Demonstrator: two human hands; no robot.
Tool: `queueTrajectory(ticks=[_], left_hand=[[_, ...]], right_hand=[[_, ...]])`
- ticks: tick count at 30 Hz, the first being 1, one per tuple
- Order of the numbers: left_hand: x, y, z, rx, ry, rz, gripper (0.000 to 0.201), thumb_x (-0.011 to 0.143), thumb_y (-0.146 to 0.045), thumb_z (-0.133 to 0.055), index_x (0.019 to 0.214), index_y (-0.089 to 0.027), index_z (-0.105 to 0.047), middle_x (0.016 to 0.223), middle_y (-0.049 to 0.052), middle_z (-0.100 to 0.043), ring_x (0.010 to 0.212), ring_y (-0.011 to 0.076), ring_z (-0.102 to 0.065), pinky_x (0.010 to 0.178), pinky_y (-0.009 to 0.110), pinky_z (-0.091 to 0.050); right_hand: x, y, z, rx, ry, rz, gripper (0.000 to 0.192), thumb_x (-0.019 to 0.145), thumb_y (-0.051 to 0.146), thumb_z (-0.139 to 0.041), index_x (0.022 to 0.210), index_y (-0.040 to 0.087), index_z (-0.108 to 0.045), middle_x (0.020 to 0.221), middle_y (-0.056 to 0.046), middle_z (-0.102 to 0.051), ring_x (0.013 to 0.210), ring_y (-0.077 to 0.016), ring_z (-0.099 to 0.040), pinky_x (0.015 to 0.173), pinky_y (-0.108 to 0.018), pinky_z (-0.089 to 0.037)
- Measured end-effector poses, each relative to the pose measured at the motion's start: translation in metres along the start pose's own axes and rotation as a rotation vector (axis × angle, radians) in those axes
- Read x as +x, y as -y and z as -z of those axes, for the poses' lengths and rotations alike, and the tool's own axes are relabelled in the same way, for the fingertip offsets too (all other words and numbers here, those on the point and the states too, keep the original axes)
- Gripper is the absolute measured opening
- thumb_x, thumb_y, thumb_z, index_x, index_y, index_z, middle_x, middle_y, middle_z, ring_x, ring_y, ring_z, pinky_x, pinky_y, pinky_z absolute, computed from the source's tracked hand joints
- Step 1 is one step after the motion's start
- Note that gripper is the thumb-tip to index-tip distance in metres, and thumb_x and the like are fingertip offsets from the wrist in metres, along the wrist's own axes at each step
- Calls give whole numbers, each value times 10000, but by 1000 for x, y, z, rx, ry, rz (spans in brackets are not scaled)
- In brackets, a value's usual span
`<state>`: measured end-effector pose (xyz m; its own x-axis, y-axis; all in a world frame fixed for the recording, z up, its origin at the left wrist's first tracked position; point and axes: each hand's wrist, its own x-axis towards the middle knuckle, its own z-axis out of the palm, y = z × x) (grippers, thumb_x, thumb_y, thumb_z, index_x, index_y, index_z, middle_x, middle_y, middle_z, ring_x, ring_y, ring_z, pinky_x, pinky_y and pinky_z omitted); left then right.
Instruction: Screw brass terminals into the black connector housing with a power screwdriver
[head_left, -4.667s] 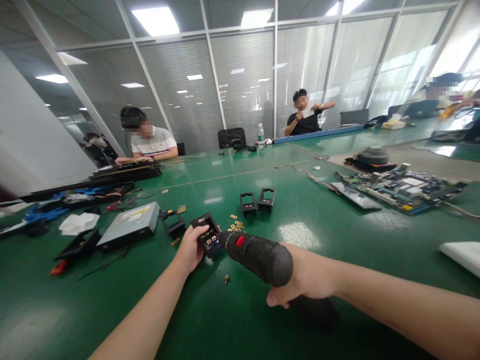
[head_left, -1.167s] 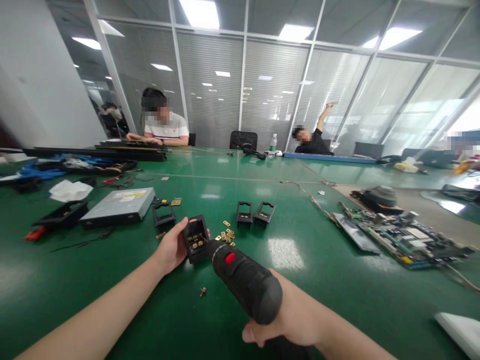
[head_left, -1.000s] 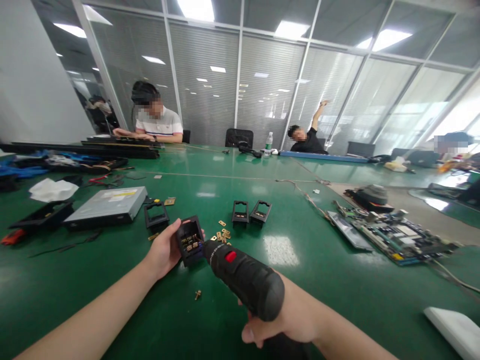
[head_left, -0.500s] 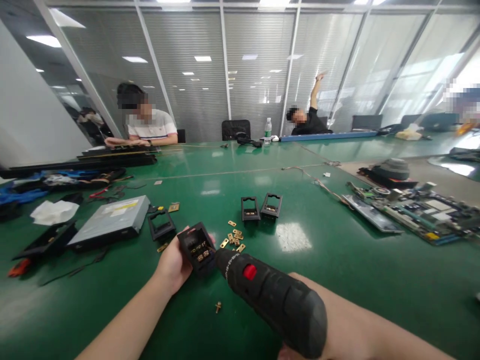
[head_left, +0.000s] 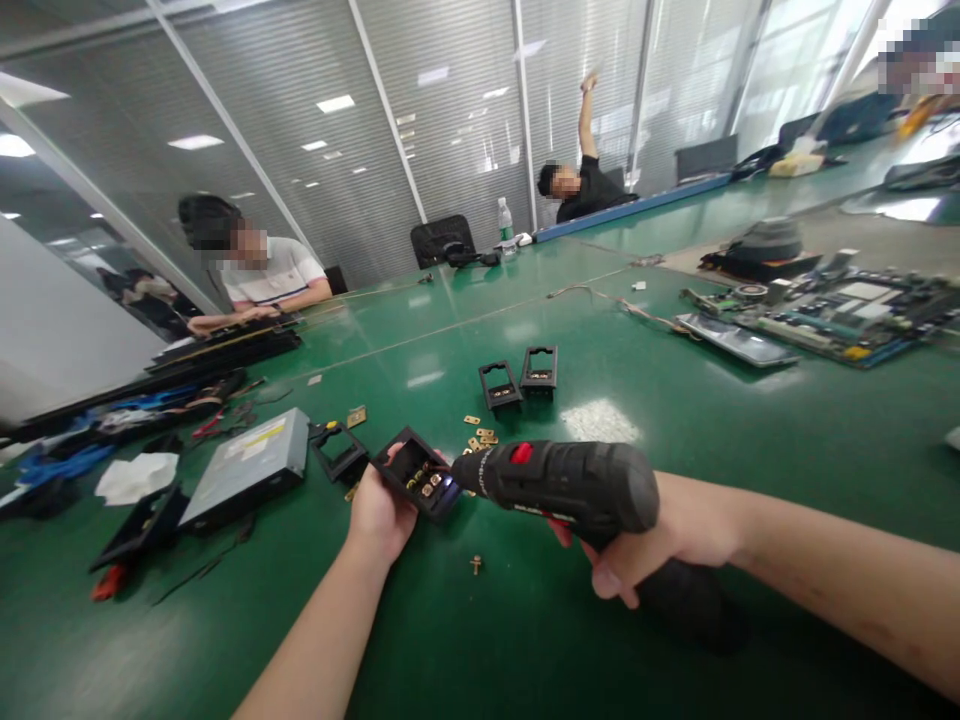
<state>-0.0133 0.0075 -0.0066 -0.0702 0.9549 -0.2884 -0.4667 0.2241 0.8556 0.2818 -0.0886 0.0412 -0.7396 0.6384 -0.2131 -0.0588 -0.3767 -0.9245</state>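
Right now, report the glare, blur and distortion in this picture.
Head view: ceiling lights glare white off the green table; wide-angle lens bends the wall lines and tilts the scene; far right edge smeared; left hand, black housing and power screwdriver in the right hand stay sharp.

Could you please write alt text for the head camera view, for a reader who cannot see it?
The right hand aims a black electric screwdriver into a small black housing held by the left hand over a green table. Brass parts lie nearby.
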Motion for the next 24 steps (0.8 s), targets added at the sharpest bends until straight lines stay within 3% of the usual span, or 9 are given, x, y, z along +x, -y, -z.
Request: queueTrajectory(ticks=[6, 9, 16, 19, 22, 24], left_hand=[[0, 1, 1, -12, -3, -10, 211, 885, -243, -478, 924, -160, -668, 829, 84, -739, 774, 253, -722, 722, 394, -584], [-1, 1, 1, -13, 13, -20, 206, 875, -236, -478, 935, -160, -661, 826, 83, -738, 768, 251, -722, 721, 390, -583], [-2, 1, 1, 4, 21, -29, 181, 862, -221, -485, 939, -173, -641, 834, 86, -745, 764, 256, -726, 696, 383, -583], [-1, 1, 2, 4, -10, -37, 196, 868, -225, -496, 964, -171, -658, 827, 72, -738, 751, 244, -718, 695, 375, -582], [-2, 0, 1, 12, -6, -33, 223, 887, -238, -489, 975, -156, -677, 838, 86, -743, 764, 243, -718, 704, 368, -582], [-3, -2, 1, 39, 23, -9, 253, 910, -263, -473, 965, -139, -686, 871, 118, -754, 798, 257, -725, 717, 374, -585]], right_hand=[[-2, 9, -11, 7, 45, 70, 764, 675, 68, -828, 1356, 152, -491, 709, 22, -626, 529, -114, -604, 465, -146, -503], [-2, 10, -12, -4, 58, 67, 716, 681, 62, -813, 1325, 148, -511, 699, 21, -632, 532, -123, -616, 467, -149, -502], [0, 3, -6, -31, 4, 27, 429, 639, 135, -838, 970, 95, -568, 693, -5, -619, 539, -141, -629, 480, -165, -498], [0, 4, -8, -30, 18, 49, 516, 650, 125, -830, 1095, 110, -570, 690, 15, -614, 542, -144, -630, 480, -172, -500], [-2, 7, -12, -53, 42, 57, 731, 666, 110, -829, 1326, 136, -517, 677, 21, -621, 537, -141, -620, 484, -171, -492], [-3, 6, -14, -126, 44, 36, 725, 683, 129, -831, 1344, 117, -532, 672, 2, -628, 530, -131, -602, 491, -169, -481]])
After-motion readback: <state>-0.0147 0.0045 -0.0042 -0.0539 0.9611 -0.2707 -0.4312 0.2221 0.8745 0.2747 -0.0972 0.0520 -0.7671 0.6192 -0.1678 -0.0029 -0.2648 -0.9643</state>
